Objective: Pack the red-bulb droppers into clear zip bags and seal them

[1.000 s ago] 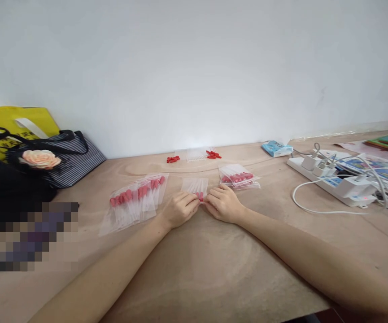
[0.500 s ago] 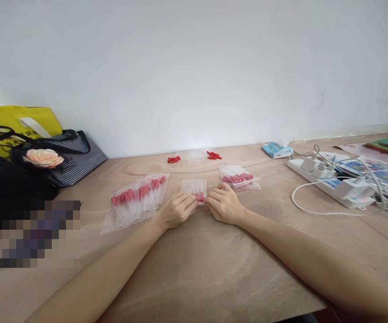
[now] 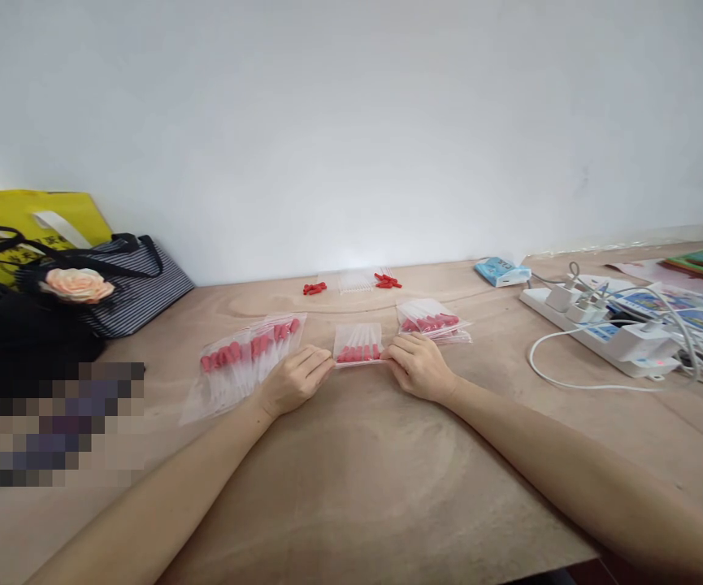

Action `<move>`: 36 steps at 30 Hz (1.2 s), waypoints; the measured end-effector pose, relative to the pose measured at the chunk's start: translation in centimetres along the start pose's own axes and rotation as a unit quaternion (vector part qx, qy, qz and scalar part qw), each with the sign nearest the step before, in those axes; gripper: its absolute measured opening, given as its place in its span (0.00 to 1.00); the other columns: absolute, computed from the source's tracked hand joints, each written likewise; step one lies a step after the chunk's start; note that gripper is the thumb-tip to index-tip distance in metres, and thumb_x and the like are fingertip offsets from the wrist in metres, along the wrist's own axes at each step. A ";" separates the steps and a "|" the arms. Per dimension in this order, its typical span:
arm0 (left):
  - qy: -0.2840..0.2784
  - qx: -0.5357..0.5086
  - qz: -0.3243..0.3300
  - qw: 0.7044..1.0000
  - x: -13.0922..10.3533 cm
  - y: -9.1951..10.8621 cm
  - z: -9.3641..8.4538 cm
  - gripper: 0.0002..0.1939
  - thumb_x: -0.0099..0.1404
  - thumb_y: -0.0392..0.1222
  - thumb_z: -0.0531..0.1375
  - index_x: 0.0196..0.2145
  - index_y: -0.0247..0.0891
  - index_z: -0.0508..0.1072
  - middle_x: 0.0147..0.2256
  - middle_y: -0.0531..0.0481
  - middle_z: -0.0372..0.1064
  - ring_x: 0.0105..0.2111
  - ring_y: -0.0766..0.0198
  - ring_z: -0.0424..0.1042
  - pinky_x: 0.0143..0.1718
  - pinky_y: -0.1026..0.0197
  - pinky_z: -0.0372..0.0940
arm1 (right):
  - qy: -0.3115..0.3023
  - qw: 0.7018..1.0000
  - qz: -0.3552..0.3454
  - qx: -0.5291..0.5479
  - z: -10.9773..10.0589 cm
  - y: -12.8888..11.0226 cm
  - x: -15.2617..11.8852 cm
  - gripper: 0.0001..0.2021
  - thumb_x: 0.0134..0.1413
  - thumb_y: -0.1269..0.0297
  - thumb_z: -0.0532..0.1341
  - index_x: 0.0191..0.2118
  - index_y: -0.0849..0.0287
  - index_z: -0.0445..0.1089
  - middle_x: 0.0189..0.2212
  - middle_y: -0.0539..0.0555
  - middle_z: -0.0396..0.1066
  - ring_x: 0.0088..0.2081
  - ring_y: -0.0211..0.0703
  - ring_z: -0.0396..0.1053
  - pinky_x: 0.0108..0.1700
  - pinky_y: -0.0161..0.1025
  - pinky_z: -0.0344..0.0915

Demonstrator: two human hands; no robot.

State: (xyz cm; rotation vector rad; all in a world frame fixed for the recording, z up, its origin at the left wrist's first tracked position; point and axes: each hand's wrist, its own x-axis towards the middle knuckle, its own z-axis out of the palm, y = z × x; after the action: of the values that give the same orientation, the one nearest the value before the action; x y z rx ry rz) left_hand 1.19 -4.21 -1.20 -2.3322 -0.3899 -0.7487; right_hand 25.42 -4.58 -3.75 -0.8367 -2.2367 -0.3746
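Observation:
A clear zip bag (image 3: 357, 335) holds several thin white sticks with red ends and lies just in front of me. My left hand (image 3: 298, 378) pinches the near left corner of this bag. At its near right corner, my right hand (image 3: 421, 367) is closed on the same edge, which runs straight between both hands. Left of it, filled bags (image 3: 250, 353) overlap in a fanned row. A smaller stack of filled bags (image 3: 430, 318) lies just beyond my right hand.
Loose red pieces (image 3: 314, 289), white sticks (image 3: 356, 282) and red-tipped pieces (image 3: 388, 281) lie by the wall. A blue packet (image 3: 501, 271) and a white power strip (image 3: 601, 333) with cables are right. A striped bag (image 3: 144, 288) and a yellow bag (image 3: 76, 215) stand left.
My hands have drawn apart along the bag's near edge, the left one moving left and the right one slightly right. More of the red ends now show.

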 end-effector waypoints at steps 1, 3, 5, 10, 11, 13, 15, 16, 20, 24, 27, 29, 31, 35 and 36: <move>0.002 -0.007 -0.006 1.000 0.0 0.1 -0.1 0.05 0.61 0.30 0.53 0.30 0.32 0.68 0.27 0.47 0.69 0.27 0.64 0.68 0.30 0.61 0.67 | -0.004 1.000 0.015 0.027 0.0 0.0 0.0 0.07 0.53 0.72 0.50 0.28 0.60 0.63 0.25 0.53 0.64 0.28 0.38 0.60 0.30 0.36 0.52; 0.004 -0.025 -0.020 0.999 0.0 0.4 -0.2 0.05 0.61 0.30 0.53 0.29 0.33 0.68 0.27 0.47 0.69 0.27 0.64 0.68 0.30 0.61 0.67 | -0.002 0.993 0.053 0.102 0.1 -0.1 0.0 0.07 0.54 0.72 0.49 0.30 0.59 0.62 0.27 0.53 0.64 0.29 0.38 0.61 0.31 0.35 0.57; 0.004 -0.044 -0.035 0.998 0.1 0.7 -0.2 0.06 0.61 0.30 0.53 0.30 0.34 0.68 0.27 0.48 0.69 0.28 0.64 0.68 0.31 0.62 0.67 | 0.007 0.980 0.085 0.182 0.2 -0.3 0.0 0.05 0.54 0.71 0.50 0.32 0.59 0.61 0.30 0.54 0.64 0.32 0.38 0.63 0.33 0.35 0.60; -0.001 -0.094 -0.042 0.995 0.1 1.1 -0.3 0.05 0.60 0.31 0.53 0.30 0.35 0.69 0.27 0.49 0.69 0.28 0.65 0.68 0.31 0.62 0.67 | 0.010 0.958 0.087 0.274 0.5 -1.3 0.2 0.03 0.50 0.70 0.56 0.33 0.57 0.64 0.39 0.56 0.65 0.39 0.39 0.66 0.40 0.38 0.63; 0.000 -0.105 -0.047 0.993 0.1 1.0 -0.4 0.05 0.60 0.32 0.53 0.29 0.35 0.69 0.27 0.49 0.69 0.28 0.65 0.68 0.31 0.62 0.67 | 0.012 0.956 0.083 0.282 0.5 -1.4 0.3 0.03 0.50 0.70 0.56 0.32 0.57 0.64 0.38 0.55 0.66 0.38 0.39 0.66 0.40 0.38 0.63; 0.010 -0.116 -0.069 0.991 -0.1 0.7 -0.5 0.04 0.59 0.35 0.54 0.29 0.36 0.69 0.28 0.48 0.69 0.29 0.64 0.68 0.32 0.61 0.66 | 0.025 0.953 0.075 0.293 0.4 -1.3 0.4 0.05 0.51 0.72 0.54 0.32 0.57 0.65 0.36 0.54 0.67 0.37 0.38 0.67 0.39 0.37 0.64; 0.023 -0.100 -0.104 0.989 -0.4 0.1 -0.7 0.05 0.58 0.37 0.54 0.30 0.35 0.69 0.29 0.46 0.69 0.31 0.61 0.68 0.34 0.58 0.65 | 0.051 0.951 0.080 0.293 0.0 -0.5 0.5 0.06 0.51 0.74 0.53 0.32 0.57 0.65 0.37 0.55 0.68 0.39 0.39 0.67 0.41 0.38 0.64; 0.025 -0.085 -0.127 0.988 -0.6 -0.3 -0.7 0.06 0.59 0.38 0.54 0.31 0.34 0.69 0.29 0.45 0.69 0.32 0.60 0.67 0.35 0.57 0.65 | 0.065 0.950 0.089 0.291 -0.3 0.2 0.5 0.06 0.51 0.73 0.53 0.32 0.57 0.66 0.37 0.55 0.68 0.40 0.40 0.67 0.42 0.39 0.63; -0.004 -0.031 -0.253 0.967 -1.4 -1.3 -0.3 0.09 0.61 0.39 0.51 0.29 0.35 0.70 0.30 0.45 0.69 0.33 0.58 0.66 0.38 0.55 0.61 | 0.100 0.936 0.167 0.293 -1.9 4.4 -0.2 0.03 0.51 0.65 0.57 0.30 0.57 0.66 0.37 0.55 0.68 0.40 0.42 0.67 0.42 0.43 0.64; -0.037 0.006 -0.332 0.943 -1.7 -1.5 0.0 0.12 0.61 0.42 0.50 0.27 0.37 0.70 0.30 0.47 0.70 0.36 0.57 0.66 0.39 0.55 0.58 | 0.095 0.919 0.240 0.299 -3.6 8.1 -2.3 0.11 0.47 0.55 0.59 0.25 0.58 0.64 0.36 0.56 0.68 0.40 0.44 0.67 0.42 0.44 0.64; -0.056 0.037 -0.356 0.932 -1.8 -1.5 -0.1 0.12 0.61 0.43 0.51 0.27 0.38 0.70 0.31 0.48 0.71 0.37 0.56 0.66 0.41 0.54 0.56 | 0.088 0.905 0.280 0.307 -4.6 9.4 -3.9 0.14 0.44 0.51 0.59 0.25 0.57 0.63 0.37 0.56 0.68 0.40 0.44 0.67 0.41 0.43 0.64; -0.080 0.058 -0.376 0.921 -1.8 -1.6 -0.3 0.12 0.61 0.45 0.51 0.28 0.38 0.71 0.32 0.48 0.71 0.38 0.55 0.66 0.42 0.53 0.55 | 0.071 0.903 0.302 0.297 -4.9 9.9 -4.7 0.15 0.44 0.49 0.59 0.24 0.57 0.63 0.38 0.57 0.68 0.40 0.44 0.67 0.40 0.42 0.64; -0.112 0.076 -0.413 0.901 -1.9 -2.0 -0.6 0.12 0.61 0.46 0.51 0.29 0.39 0.71 0.34 0.47 0.70 0.39 0.54 0.65 0.41 0.53 0.54 | 0.044 0.904 0.320 0.280 -4.9 10.2 -5.1 0.16 0.44 0.48 0.58 0.24 0.58 0.63 0.38 0.58 0.68 0.41 0.45 0.67 0.41 0.42 0.64; -0.172 0.095 -0.513 0.836 -2.3 -2.9 -1.2 0.15 0.61 0.49 0.49 0.31 0.40 0.72 0.38 0.47 0.69 0.42 0.50 0.63 0.40 0.51 0.55 | 0.015 0.913 0.339 0.225 -4.2 10.9 -5.2 0.17 0.46 0.47 0.56 0.26 0.58 0.62 0.38 0.56 0.68 0.40 0.45 0.67 0.42 0.43 0.62; -0.182 0.099 -0.530 0.822 -2.5 -3.2 -1.5 0.15 0.61 0.49 0.49 0.31 0.40 0.72 0.39 0.46 0.69 0.42 0.50 0.63 0.41 0.50 0.55 | 0.013 0.918 0.341 0.205 -4.1 11.0 -5.2 0.17 0.46 0.47 0.55 0.27 0.58 0.62 0.37 0.56 0.68 0.39 0.44 0.67 0.42 0.42 0.62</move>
State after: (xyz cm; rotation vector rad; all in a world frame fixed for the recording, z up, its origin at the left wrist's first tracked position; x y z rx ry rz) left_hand -2.83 -3.03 -0.25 -1.9031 -1.9289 -0.6508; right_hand 37.62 -0.73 -4.28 -1.2781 -1.7514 0.3976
